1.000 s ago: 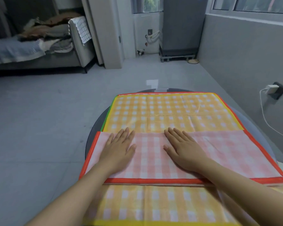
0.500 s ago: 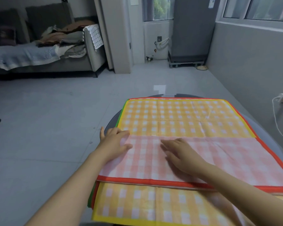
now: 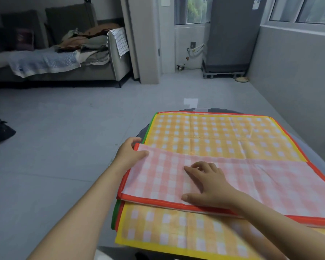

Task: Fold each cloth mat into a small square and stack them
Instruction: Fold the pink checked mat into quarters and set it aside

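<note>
Cloth mats lie layered on the round dark bench (image 3: 145,133), and everything below is placed against the orange checked mat (image 3: 214,136) spread flat on top of the pile. Across its middle sits the pink checked mat (image 3: 251,177), red-bordered and already folded into a long band, with a green edge (image 3: 114,214) of another mat peeking from beneath at the left. You should find this fabric thin, light and limp; it will likely crease readily but slide over the mat below, so pin it while you fold. Your right hand (image 3: 208,186) rests on the pink band near its centre, fingers loosely spread and grasping nothing. Your left hand (image 3: 129,155) pinches the band's far-left corner, thumb on top. That bound corner looks the best place to lift from.
</note>
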